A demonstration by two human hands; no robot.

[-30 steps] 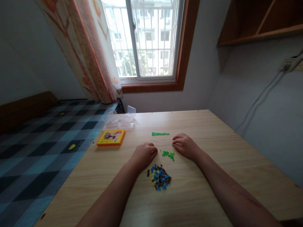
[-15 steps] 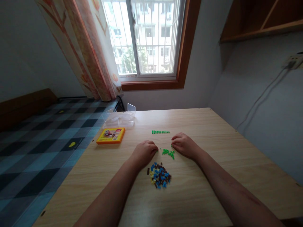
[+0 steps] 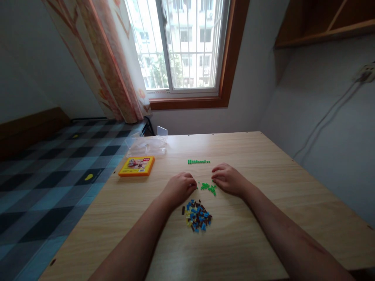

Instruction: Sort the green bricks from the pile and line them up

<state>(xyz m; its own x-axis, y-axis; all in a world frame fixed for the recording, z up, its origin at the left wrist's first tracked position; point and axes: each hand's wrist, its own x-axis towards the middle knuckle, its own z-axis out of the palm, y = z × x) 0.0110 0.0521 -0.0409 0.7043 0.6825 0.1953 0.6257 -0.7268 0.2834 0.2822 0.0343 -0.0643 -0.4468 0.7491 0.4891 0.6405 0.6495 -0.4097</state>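
Note:
Small green bricks lie in a loose pile [image 3: 208,188] between my two hands. My left hand [image 3: 182,187] is at the pile's left, fingers pinched together at the tabletop; what they hold, if anything, is too small to name. My right hand [image 3: 227,178] rests at the pile's upper right, its fingers curled and thumb close to them, with a speck of green at the tips. Behind the hands, a row of green bricks [image 3: 198,161] is lined up. Nearer to me sits a mixed heap of blue, brown and yellow bricks [image 3: 199,216].
On the wooden table [image 3: 249,242], a yellow-orange box [image 3: 136,166] lies at the left, with clear plastic packaging [image 3: 148,145] behind it. A bed with a checkered cover [image 3: 58,168] stands left of the table. Beyond are a curtain and a window [image 3: 190,47].
My left hand has shifted very slightly right, toward the green pile. My right hand has barely moved. The whole view has tilted a little.

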